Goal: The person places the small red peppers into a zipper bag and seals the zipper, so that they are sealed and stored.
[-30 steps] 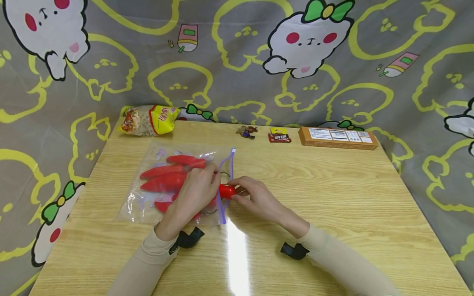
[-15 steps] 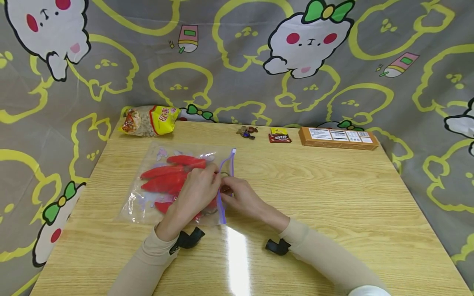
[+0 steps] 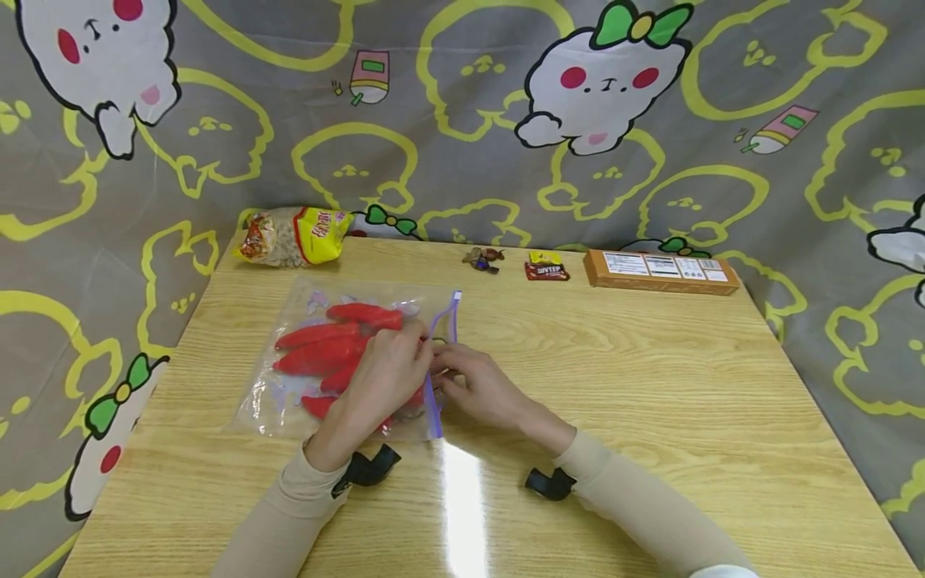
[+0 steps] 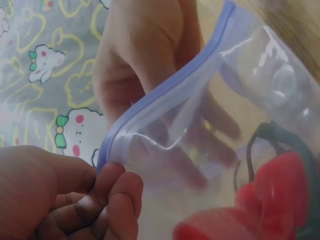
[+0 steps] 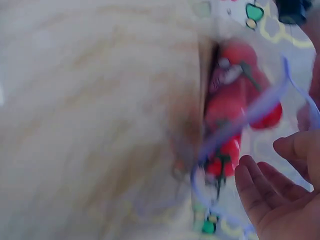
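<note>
A clear zip bag with a purple closure lies on the table, its mouth towards the right. Several long red peppers are inside; their green stems show in the left wrist view. My left hand pinches the upper edge of the mouth between thumb and fingers. My right hand is at the mouth, its fingers inside and seen through the plastic. In the right wrist view the right hand has its fingers extended, with nothing between them, close to the pepper tops.
A yellow and clear food packet lies at the back left. Small wrapped candies, a dark red bar and a yellow wrapper lie along the back. An orange-brown box stands at the back right. Patterned cloth surrounds the table.
My right hand has pushed a red pepper leftwards into the bag and let it go, then drawn back slightly. The left hand has stayed on the bag's edge.
</note>
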The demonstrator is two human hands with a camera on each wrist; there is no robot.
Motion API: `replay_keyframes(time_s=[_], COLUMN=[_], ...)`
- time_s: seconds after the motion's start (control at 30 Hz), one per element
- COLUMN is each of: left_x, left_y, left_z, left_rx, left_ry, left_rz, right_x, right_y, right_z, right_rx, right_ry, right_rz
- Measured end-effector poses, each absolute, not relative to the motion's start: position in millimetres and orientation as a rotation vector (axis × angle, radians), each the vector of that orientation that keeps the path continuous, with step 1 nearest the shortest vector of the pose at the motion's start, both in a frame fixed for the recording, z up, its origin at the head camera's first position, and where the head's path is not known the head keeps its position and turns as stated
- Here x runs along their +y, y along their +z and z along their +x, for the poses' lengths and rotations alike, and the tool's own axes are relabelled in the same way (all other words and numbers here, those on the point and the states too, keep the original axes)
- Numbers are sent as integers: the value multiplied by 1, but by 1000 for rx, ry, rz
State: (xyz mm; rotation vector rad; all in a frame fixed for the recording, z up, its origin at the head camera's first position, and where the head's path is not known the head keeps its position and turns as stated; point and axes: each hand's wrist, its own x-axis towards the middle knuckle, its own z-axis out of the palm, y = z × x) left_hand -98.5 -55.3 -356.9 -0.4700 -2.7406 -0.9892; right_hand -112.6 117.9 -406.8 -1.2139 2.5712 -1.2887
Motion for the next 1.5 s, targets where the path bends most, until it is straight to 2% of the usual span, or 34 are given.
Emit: replay_keyframes(time_s=[0.37,0.67,0.83,1.07,1.23,1.37,1.5], left_x=[-48,-42,-40,-50,-66,-81,-96], left_y=[-354,-339,-330,-311,-294,-284,-279], left_z=[-84,-59,-49,-30,-18,-14,-16], left_rx=[-2731,-2688,-2678,-2620,-2516,-2475,-2505], left_ry=[-985,-960,-973,-824,-693,-648,-675], left_rz=[-564,-723,-775,-916,-1011,-994,-914], right_x=[191,197,202,213,217,218,224], right_y=[-391,-397,-394,-354,-315,-289,-271], right_z=[-117,-119,-113,-104,-92,-82,-77], right_rx=[2779,2718,2909,3336,3444,3437,3343], right_ry=[-1122,-1001,-1054,-1051,-1171,-1331,-1456], right_rz=[-980,-1039,-1080,-1450,-1608,-1601,-1457])
